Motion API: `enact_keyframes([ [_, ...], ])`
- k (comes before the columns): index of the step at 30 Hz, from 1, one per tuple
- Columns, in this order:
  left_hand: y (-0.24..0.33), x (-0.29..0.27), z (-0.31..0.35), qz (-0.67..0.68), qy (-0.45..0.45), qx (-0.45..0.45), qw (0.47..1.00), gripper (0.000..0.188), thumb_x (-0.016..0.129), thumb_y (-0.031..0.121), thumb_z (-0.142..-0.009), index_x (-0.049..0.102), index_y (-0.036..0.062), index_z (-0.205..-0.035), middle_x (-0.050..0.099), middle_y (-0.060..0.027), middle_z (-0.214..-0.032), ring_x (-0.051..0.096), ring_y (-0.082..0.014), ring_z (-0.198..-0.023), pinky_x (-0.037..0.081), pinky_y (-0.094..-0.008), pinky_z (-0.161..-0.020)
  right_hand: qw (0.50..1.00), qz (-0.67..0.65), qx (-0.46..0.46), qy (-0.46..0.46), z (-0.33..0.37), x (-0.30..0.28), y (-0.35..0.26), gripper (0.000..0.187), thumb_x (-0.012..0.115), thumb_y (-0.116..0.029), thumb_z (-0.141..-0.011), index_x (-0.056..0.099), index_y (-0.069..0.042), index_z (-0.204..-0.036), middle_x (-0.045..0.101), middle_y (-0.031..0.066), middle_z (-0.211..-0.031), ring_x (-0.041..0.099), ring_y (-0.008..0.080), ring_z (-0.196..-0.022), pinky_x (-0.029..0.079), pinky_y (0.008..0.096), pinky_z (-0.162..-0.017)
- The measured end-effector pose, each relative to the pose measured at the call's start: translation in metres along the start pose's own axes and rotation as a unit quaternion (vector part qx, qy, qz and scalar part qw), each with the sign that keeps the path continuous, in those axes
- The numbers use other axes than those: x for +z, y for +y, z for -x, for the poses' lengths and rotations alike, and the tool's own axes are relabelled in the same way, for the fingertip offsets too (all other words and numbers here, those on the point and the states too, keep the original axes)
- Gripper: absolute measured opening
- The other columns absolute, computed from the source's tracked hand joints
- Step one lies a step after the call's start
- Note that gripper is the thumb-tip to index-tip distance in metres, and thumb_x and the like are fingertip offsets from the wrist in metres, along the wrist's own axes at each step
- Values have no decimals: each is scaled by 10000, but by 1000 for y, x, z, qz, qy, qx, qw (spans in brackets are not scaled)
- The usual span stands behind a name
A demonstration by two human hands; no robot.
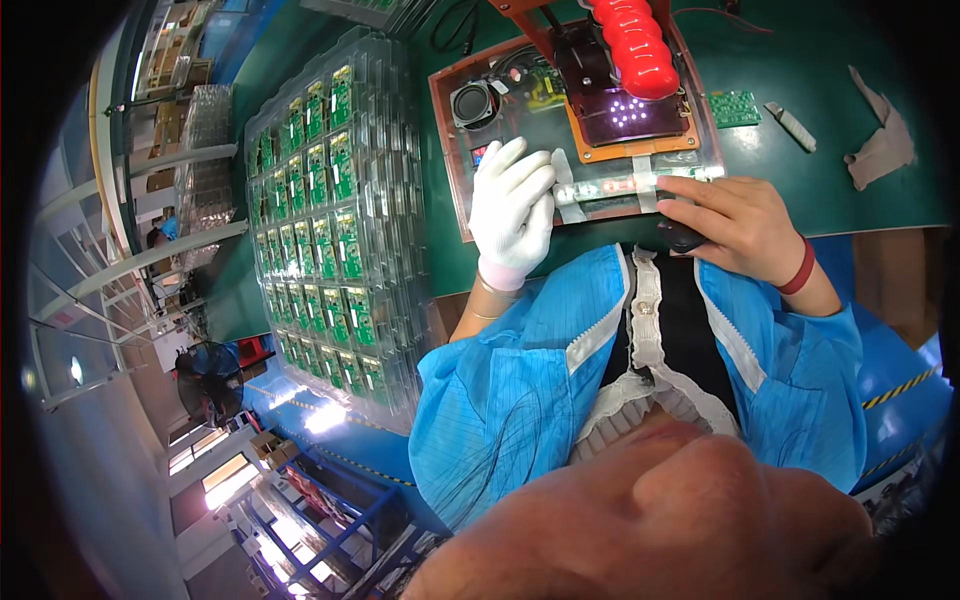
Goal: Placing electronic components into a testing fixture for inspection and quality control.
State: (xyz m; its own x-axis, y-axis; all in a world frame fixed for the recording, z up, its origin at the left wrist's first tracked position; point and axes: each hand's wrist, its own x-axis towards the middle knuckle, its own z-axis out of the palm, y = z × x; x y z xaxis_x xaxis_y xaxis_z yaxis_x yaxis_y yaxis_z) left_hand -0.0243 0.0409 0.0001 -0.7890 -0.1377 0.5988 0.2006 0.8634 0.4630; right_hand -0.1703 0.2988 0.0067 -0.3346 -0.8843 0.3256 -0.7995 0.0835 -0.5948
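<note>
My left hand (512, 210), in a white glove, is raised over the front left of a clear-topped test box (455, 190). Its fingers are stretched out, and nothing shows in them. My bare right hand (740, 222) is at the box's front edge, with fingertips beside a taped strip (610, 187). A dark rounded object (682, 236) sits between its fingers and thumb; its kind is unclear. Behind the strip, an orange-framed fixture (640, 148) carries a dark plate with lit white dots. Above it hangs a ribbed red handle (637, 50).
To the left stands a tall stack of clear plastic trays (400, 210) holding several green circuit boards (340, 150). Right of the box lie a single green board (735, 109), a pale-handled cutter (792, 127) and a beige cloth piece (883, 150). A round speaker (474, 103) is at the box's left.
</note>
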Motion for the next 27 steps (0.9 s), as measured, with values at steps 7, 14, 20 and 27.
enact_keyframes([
  [7,-1,1,1,-3,9,0,1000,261,633,-58,-725,724,1,-963,751,-104,-1066,648,-331,-1156,452,-470,-1109,999,37,-13,-4,0,2,0,540,846,-163,-723,687,-59,-1228,713,83,-1281,712,234,-849,556,314,-737],
  [14,-4,0,0,0,-5,22,1000,252,666,8,-744,726,27,-988,735,-91,-1097,633,-336,-1145,433,-483,-1087,998,51,-24,6,0,1,-4,538,850,-183,-730,687,-66,-1230,707,58,-1311,723,232,-856,562,311,-736],
  [20,-7,3,-1,26,-44,78,996,240,696,52,-738,720,48,-977,728,-88,-1107,627,-348,-1138,431,-509,-1056,998,34,-37,32,2,2,-9,539,844,-190,-740,685,-79,-1243,707,26,-1313,729,219,-852,567,300,-731],
  [27,-8,3,1,41,-53,89,994,245,710,70,-730,725,55,-975,727,-90,-1113,627,-360,-1140,432,-530,-1048,1000,14,-21,16,8,-2,-6,529,848,-148,-730,692,-56,-1227,707,57,-1316,733,228,-875,570,301,-757],
])
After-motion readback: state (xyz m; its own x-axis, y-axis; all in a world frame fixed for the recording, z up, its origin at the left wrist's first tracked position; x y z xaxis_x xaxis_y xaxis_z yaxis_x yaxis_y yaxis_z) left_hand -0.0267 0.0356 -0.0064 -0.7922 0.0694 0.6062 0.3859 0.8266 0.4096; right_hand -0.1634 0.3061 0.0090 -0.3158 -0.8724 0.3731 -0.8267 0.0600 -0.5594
